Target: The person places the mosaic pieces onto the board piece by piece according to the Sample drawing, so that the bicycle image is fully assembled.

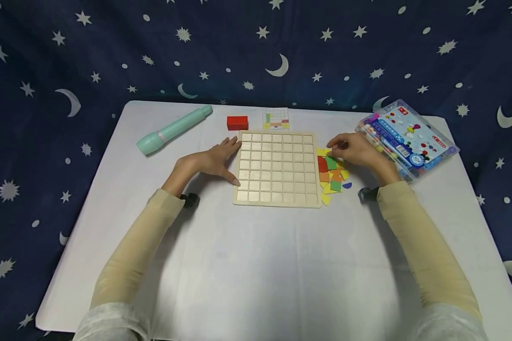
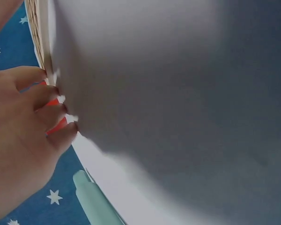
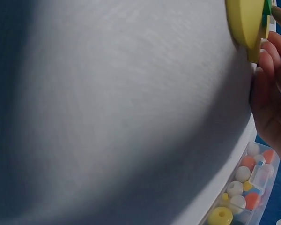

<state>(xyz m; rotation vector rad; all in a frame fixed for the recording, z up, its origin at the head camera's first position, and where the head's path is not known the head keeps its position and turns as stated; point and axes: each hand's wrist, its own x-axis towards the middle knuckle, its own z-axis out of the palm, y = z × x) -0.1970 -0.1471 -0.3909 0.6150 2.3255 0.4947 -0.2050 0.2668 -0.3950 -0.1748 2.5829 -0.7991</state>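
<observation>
1. From my end, I see the left hand (image 1: 215,158) at the left edge of the wooden grid board (image 1: 279,169), thumb and fingers spread and touching its rim; it is relaxed and grasps nothing.
2. The board lies flat near the middle of the white counter (image 1: 247,265), its squares bare.
3. I have the right hand (image 1: 358,149) at the far end of the coloured pieces (image 1: 336,175), fingers bent toward the thumb. I cannot tell whether it pinches a piece; my right wrist view shows the fingertips beside yellow and green ones, cut off by the frame.
4. Those pieces, in red, green, orange and yellow, lie in an overlapping pile just along the board's right side. A blue half-round piece (image 1: 347,185) sits at the pile's right edge.
5. Behind the board I see a small pattern card (image 1: 276,118), with a red block (image 1: 237,123) to its left.
6. Farther left, a mint-green tube (image 1: 175,130) lies slanted.
7. Beyond the right wrist rests a clear plastic box (image 1: 409,137) with a printed label; my wrist view shows round beads (image 3: 243,174) inside.
</observation>
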